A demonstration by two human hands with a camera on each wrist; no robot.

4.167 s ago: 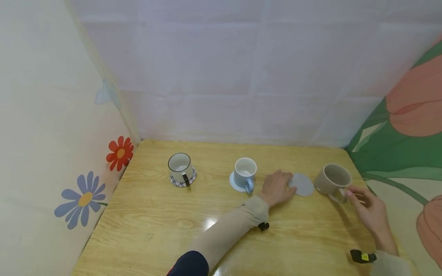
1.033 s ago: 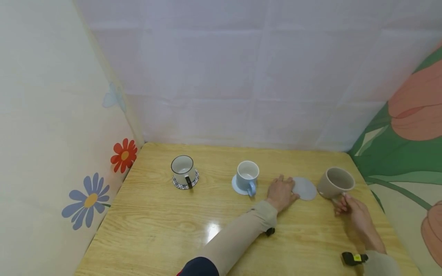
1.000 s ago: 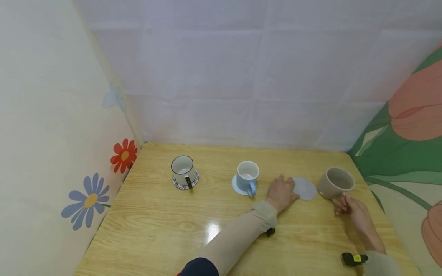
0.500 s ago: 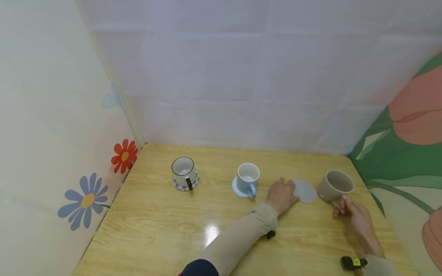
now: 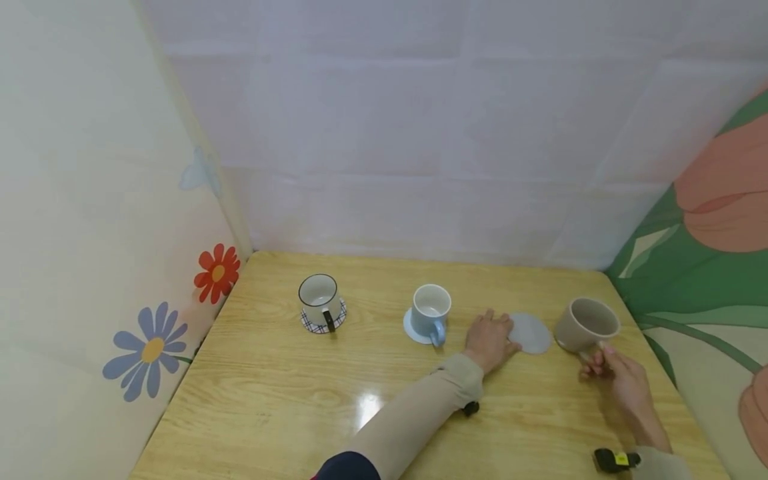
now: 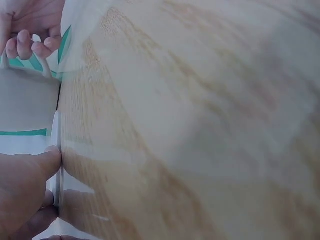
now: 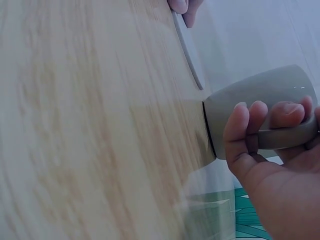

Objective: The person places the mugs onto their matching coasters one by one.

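Observation:
My left hand (image 5: 491,341) holds the left edge of a round light grey coaster (image 5: 531,333) between thumb and fingers; the left wrist view shows this coaster (image 6: 58,135) edge-on, flat on the table. My right hand (image 5: 627,383) grips the handle of a beige-grey mug (image 5: 579,332) just right of the coaster. In the right wrist view its fingers (image 7: 239,125) curl through the handle, and the mug stands upright with its base at the tabletop. Whether the base touches the wood is hard to tell.
A white mug with black rim (image 5: 319,300) stands on a checked coaster (image 5: 313,328) at the left. Mid-table, a white-and-blue mug (image 5: 429,313) stands on a light blue coaster (image 5: 414,332). Cloth walls (image 5: 384,153) enclose the wooden table (image 5: 288,393) at back and sides.
Since the oldest frame, my right fingers have curled into the mug's handle, and my left hand has settled at the coaster's edge. Over the last second, the mug has shifted very slightly right.

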